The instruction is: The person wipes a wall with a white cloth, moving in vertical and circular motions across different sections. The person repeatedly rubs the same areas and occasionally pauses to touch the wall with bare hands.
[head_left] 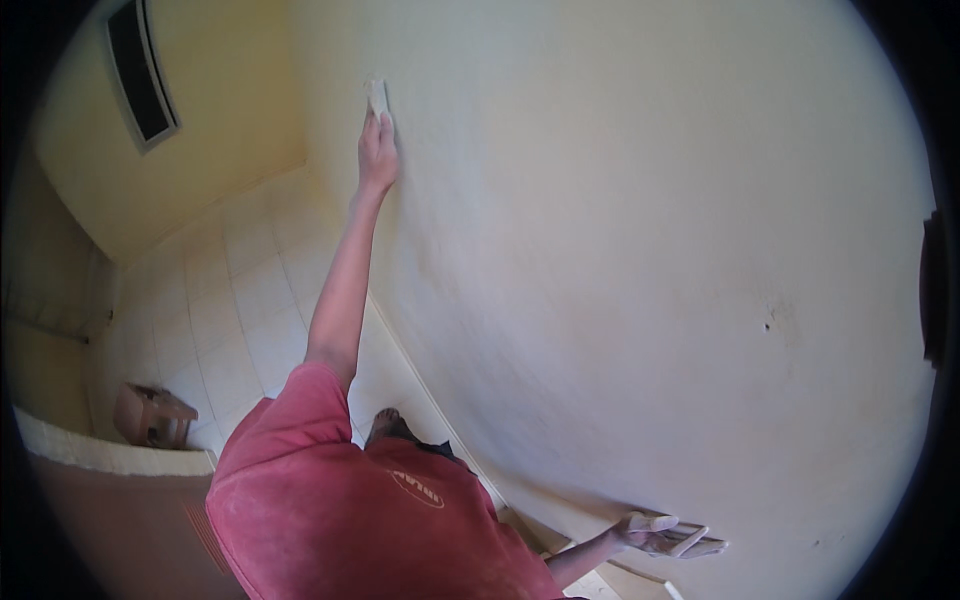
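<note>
My left arm reaches far forward along the pale painted wall (640, 260). At its end my left hand (377, 155) is closed on a small whitish flat pad (377, 95), which is up against the wall. What the pad is made of is too small to tell. Low on the right, my right hand (660, 535) has its fingers stretched out and apart, with whitish dust on them. It holds nothing and appears to lean on the same wall.
A small brown stool (155, 415) stands on the light tiled floor (235, 300) to the left. A dark window (142, 70) is in the far yellow wall. Small hole (767, 327) in the wall; dark object (932, 290) at its right edge. A low ledge (110, 452) runs at lower left.
</note>
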